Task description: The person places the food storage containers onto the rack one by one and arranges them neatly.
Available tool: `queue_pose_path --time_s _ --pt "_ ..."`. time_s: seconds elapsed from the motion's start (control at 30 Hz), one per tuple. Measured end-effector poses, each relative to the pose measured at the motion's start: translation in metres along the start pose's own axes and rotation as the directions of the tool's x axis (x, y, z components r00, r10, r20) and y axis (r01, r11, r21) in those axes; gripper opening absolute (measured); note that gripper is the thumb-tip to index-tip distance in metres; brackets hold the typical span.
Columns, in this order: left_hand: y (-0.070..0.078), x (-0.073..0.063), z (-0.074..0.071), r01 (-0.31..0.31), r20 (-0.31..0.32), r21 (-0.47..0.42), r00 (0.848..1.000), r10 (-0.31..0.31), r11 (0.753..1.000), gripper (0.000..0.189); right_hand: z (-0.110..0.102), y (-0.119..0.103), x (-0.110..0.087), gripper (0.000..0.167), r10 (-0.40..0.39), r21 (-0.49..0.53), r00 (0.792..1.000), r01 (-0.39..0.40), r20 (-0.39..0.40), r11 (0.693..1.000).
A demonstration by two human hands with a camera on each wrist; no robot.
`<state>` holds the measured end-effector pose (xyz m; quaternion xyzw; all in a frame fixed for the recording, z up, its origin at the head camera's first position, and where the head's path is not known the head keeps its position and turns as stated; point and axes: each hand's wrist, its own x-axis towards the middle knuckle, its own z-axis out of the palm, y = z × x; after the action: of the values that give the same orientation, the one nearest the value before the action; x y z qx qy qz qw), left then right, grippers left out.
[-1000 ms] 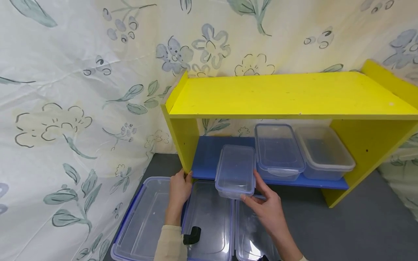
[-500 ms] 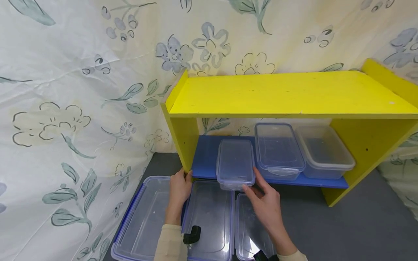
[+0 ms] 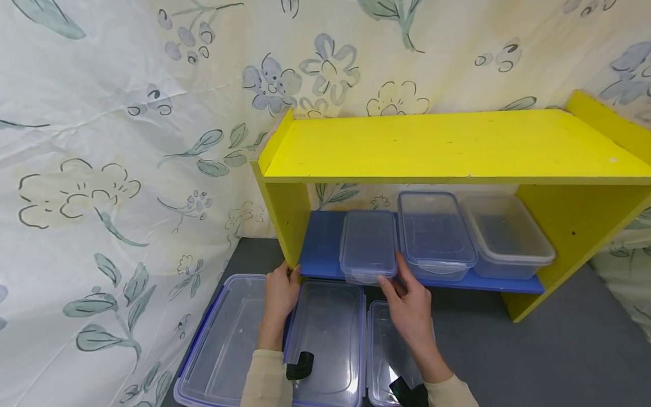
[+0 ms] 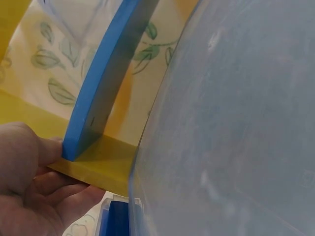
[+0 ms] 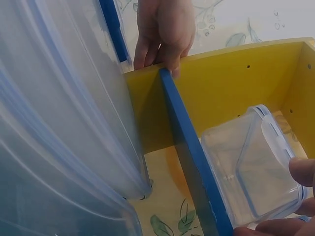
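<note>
In the head view my right hand [image 3: 411, 310] holds a small clear food container [image 3: 369, 244] with a blue-edged clip lid by its front right corner. The container overlaps the blue shelf board [image 3: 319, 246] of a yellow shelf unit [image 3: 437, 147]. The right wrist view shows the container [image 5: 251, 167] against the blue board [image 5: 189, 142], with thumb and fingers around its lid end. My left hand [image 3: 281, 294] grips the lower front edge of the unit's left side panel. In the left wrist view, the left thumb [image 4: 49, 151] touches the blue board's corner, with fingers beneath the yellow panel.
Two larger lidded containers, one blue-rimmed [image 3: 436, 232] and one white-rimmed [image 3: 506, 232], stand on the board to the right. Below, in front, lie a large container [image 3: 224, 339], a middle one [image 3: 328, 339] and a smaller one [image 3: 394, 350] on the dark table [image 3: 549, 350].
My right hand has moved the small container away from me, from in front of the blue board to over it, beside the blue-rimmed container. My left hand has stayed on the side panel.
</note>
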<state>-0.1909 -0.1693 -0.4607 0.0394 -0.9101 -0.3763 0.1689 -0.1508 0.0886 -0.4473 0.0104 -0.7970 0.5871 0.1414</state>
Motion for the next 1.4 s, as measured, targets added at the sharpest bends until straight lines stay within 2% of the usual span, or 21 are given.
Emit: queue_pose_path --time_s 0.17,0.27,0.43,0.7,0.83,1.0,1.1,1.2,1.4 --pt "0.0 0.0 0.001 -0.015 -0.015 -0.002 1.0 0.015 1.0 0.018 0.005 -0.001 0.005 0.063 -0.066 -0.061 0.995 0.062 -0.073 0.996" --pt "-0.002 0.0 0.002 -0.033 -0.025 0.007 0.999 0.033 0.999 0.018 0.006 -0.001 0.008 0.063 -0.081 -0.078 0.991 0.073 -0.105 0.994" --pt "-0.004 0.0 0.003 -0.033 -0.04 0.012 0.999 0.033 0.999 0.017 0.008 0.0 0.01 0.062 -0.063 -0.039 0.994 0.06 -0.093 0.997" --pt "-0.004 0.0 0.003 -0.014 -0.019 0.022 1.0 0.014 1.0 0.018 0.011 0.003 0.015 0.063 -0.077 -0.061 0.991 0.071 -0.106 0.996" --pt "-0.003 0.0 0.002 -0.008 -0.019 0.005 1.0 0.008 1.0 0.017 0.014 0.003 0.017 0.063 -0.106 -0.08 0.988 0.097 -0.113 0.992" --pt "-0.002 -0.001 0.001 -0.007 -0.015 0.007 1.0 0.007 1.0 0.018 0.017 0.003 0.019 0.06 -0.174 -0.167 0.972 0.148 -0.157 0.975" --pt "-0.003 -0.001 0.001 -0.011 -0.018 0.011 1.0 0.012 1.0 0.018 0.018 0.003 0.017 0.059 -0.21 -0.193 0.962 0.175 -0.174 0.965" --pt "-0.003 -0.001 0.001 -0.019 -0.02 0.013 1.0 0.019 1.0 0.018 0.015 0.002 0.013 0.06 -0.232 -0.177 0.957 0.202 -0.174 0.963" --pt "-0.002 0.001 0.002 -0.018 -0.014 0.004 1.0 0.018 1.0 0.017 -0.002 -0.004 -0.003 0.054 -0.231 -0.179 0.963 0.205 -0.138 0.962"
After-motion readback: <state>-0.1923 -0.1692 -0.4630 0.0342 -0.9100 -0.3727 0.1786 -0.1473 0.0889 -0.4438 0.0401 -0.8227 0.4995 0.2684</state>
